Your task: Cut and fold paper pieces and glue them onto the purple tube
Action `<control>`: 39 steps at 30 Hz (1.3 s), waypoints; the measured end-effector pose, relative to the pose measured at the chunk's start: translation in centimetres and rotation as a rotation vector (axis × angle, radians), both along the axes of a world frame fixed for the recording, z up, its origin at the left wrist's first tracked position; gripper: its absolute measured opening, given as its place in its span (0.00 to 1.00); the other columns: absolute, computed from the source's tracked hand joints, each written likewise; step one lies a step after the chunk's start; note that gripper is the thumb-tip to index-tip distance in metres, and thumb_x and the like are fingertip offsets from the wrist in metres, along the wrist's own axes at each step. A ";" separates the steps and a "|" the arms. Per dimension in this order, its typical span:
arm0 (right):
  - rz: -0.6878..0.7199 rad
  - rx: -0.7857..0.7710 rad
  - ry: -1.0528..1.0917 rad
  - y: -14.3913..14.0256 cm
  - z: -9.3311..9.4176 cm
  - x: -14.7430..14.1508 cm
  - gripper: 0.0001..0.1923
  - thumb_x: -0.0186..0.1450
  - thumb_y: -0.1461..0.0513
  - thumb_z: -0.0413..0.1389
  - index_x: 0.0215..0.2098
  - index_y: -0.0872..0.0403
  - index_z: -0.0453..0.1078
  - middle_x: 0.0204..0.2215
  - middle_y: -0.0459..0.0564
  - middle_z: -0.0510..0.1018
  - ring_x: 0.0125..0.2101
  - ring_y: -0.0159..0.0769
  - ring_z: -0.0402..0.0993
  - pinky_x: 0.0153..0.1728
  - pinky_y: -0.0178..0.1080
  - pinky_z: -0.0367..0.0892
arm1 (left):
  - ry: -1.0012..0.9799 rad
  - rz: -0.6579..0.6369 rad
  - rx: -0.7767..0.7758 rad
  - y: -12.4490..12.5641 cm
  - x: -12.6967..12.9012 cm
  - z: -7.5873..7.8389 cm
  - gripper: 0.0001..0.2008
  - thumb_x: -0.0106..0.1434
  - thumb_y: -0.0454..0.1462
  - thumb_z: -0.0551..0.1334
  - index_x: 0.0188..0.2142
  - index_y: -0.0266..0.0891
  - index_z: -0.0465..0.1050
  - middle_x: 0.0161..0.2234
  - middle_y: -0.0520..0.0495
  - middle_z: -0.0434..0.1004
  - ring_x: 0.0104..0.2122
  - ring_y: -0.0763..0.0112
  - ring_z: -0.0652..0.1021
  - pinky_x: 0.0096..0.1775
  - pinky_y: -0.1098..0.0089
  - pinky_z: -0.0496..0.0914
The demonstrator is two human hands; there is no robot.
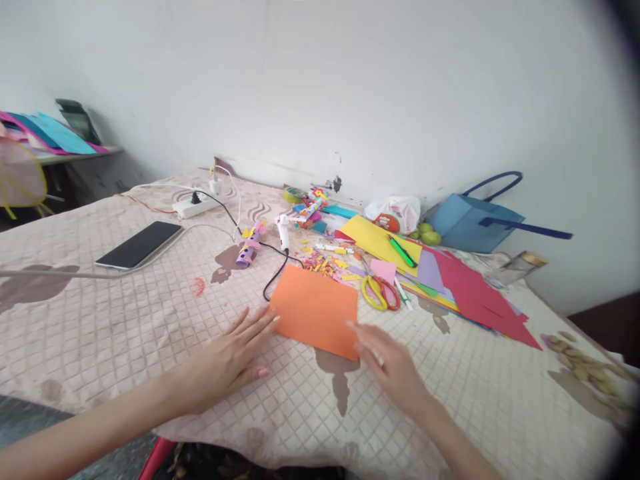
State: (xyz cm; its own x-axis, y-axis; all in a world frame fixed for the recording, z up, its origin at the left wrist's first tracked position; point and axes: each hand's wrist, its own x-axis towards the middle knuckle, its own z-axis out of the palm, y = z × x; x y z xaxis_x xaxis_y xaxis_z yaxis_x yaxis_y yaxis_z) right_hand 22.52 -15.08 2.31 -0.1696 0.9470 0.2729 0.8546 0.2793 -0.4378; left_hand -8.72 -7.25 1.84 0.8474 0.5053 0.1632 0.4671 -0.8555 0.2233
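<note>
A flat sheet of orange paper (316, 307) lies on the patterned tablecloth in front of me. My left hand (233, 360) rests at its left edge, fingers stretched out and the fingertips touching the paper's corner area. At the right edge is my right hand (387, 363), slightly blurred, its fingers extended and the fingertips at the paper's border. Neither hand grips anything that I can see. Just beyond the sheet are yellow and red scissors (376, 293), a white glue gun (283, 233) with a black cord, and a pile of small paper scraps (324, 265).
Left, a tablet-like device (140, 245), white cables and a power strip (200, 204) lie on the cloth. A decorated purple paper roll (249, 247) stands nearer. Right are a green cutter (401, 251) on yellow paper (370, 235), red paper (475, 293), a blue bag (465, 223) and a jar (523, 267).
</note>
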 end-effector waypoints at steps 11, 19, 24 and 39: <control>-0.480 0.052 -0.237 11.4 -2.5 10.7 0.18 0.57 0.49 0.54 0.33 0.54 0.60 0.29 0.52 0.70 0.31 0.41 0.69 0.30 0.39 0.62 | 0.008 -0.401 -0.143 0.7 8.2 0.5 0.37 0.63 0.53 0.46 0.64 0.35 0.37 0.63 0.37 0.42 0.62 0.58 0.47 0.61 0.54 0.42; -0.553 0.010 -0.301 11.7 -3.2 9.1 0.13 0.61 0.55 0.52 0.39 0.55 0.58 0.32 0.54 0.70 0.31 0.41 0.69 0.27 0.36 0.58 | 0.042 -0.371 -0.201 0.4 8.3 -0.2 0.37 0.63 0.55 0.44 0.64 0.36 0.36 0.64 0.39 0.39 0.63 0.58 0.46 0.60 0.55 0.41; -0.585 0.160 -0.142 11.1 -2.7 9.3 0.10 0.62 0.56 0.49 0.37 0.54 0.57 0.33 0.54 0.69 0.31 0.40 0.68 0.28 0.38 0.60 | 0.022 -0.369 -0.207 0.4 8.3 -0.3 0.37 0.63 0.54 0.45 0.64 0.36 0.36 0.64 0.39 0.39 0.63 0.59 0.46 0.60 0.55 0.41; -0.365 -0.029 0.856 8.5 -0.8 6.7 0.27 0.48 0.48 0.61 0.40 0.50 0.58 0.27 0.41 0.66 0.16 0.25 0.60 0.14 0.31 0.55 | -0.015 -0.361 -0.147 0.4 7.2 0.4 0.37 0.64 0.52 0.46 0.64 0.34 0.36 0.63 0.37 0.40 0.63 0.59 0.44 0.61 0.54 0.40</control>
State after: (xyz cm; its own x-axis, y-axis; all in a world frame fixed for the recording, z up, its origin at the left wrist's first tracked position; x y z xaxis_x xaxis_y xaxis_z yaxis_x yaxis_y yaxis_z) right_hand 29.20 -6.60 1.47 0.3884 0.9103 0.1431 0.2699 0.0361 -0.9622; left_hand -1.49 -6.90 2.22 0.9730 0.1941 0.1249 0.1378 -0.9226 0.3602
